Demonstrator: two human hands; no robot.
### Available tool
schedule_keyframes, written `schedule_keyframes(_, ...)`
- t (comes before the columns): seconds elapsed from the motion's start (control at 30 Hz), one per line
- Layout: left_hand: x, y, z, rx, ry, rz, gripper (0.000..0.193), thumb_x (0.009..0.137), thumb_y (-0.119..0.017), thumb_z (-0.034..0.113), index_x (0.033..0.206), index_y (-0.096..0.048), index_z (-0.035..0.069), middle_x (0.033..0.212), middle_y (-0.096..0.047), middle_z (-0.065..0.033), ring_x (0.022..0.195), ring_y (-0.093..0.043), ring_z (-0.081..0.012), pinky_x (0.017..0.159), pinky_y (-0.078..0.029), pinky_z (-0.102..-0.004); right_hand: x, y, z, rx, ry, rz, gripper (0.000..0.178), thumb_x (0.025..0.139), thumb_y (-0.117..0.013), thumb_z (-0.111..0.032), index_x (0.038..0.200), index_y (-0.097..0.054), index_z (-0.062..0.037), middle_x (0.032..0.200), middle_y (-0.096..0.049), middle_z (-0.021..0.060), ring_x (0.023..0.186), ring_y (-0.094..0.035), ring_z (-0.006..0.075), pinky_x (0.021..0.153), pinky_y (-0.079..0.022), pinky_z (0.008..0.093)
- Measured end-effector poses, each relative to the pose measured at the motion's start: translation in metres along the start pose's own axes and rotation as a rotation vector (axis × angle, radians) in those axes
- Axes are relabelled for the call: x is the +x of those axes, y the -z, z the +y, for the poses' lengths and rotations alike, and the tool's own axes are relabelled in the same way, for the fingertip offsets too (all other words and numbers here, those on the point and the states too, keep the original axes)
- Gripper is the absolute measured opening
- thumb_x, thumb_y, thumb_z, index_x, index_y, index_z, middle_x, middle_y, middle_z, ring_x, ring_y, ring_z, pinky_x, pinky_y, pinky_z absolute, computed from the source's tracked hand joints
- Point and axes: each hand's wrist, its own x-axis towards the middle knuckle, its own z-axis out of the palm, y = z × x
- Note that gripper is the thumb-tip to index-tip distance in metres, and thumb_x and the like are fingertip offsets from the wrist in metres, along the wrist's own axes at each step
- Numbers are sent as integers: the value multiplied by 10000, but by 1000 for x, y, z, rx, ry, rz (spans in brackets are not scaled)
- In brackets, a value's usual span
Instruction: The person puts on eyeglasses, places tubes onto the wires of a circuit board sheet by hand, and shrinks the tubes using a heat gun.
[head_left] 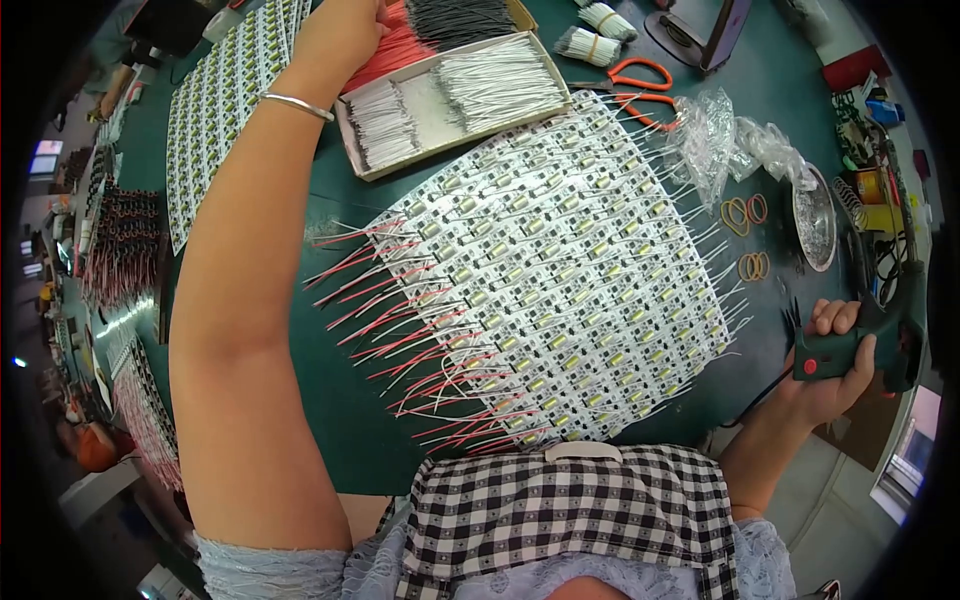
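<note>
My left hand [345, 35] reaches to the top edge of the view, its fingers curled in beside a pile of red wires [400, 45]. Its fingertips are partly hidden, so what they pinch cannot be made out. Out at the right, my right hand [835, 365] is wrapped round a dark green pistol-shaped tool with a red button, which looks like a soldering gun [830, 355]. Between my arms lies a large panel of small circuit boards [560, 270]. Red and white wires [400, 330] stick out along its left side, and white ones along its right.
Beyond the panel stands a shallow box of white wires [500, 80], with black wires [460, 20] behind. Orange-handled scissors [640, 90], clear plastic bags [720, 145], rubber bands [740, 215] and a metal dish [815, 215] lie to the right. Another board panel [215, 125] is far left.
</note>
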Motion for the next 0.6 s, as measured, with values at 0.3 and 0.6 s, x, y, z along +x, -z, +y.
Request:
schedule_keyframes(0.3, 1, -5, -29, 804, 406, -239, 207, 770, -646, 194, 941, -651, 77, 898, -643, -151, 854, -611, -332, 737, -492, -417, 3, -6, 3, -1, -19, -18, 256, 901, -368, -266, 874, -436, -20, 806, -462, 60, 717, -448, 143, 711, -329, 318)
schedule_keyframes(0.6, -21, -7, 54, 537, 259, -109, 214, 790, -630, 148, 986, -621, 63, 898, -604, -124, 844, -585, -295, 734, -466, -368, -5, -4, -4, -3, -30, 4, 256, 904, -370, -268, 888, -442, -24, 805, -465, 60, 717, -448, 145, 709, -337, 317)
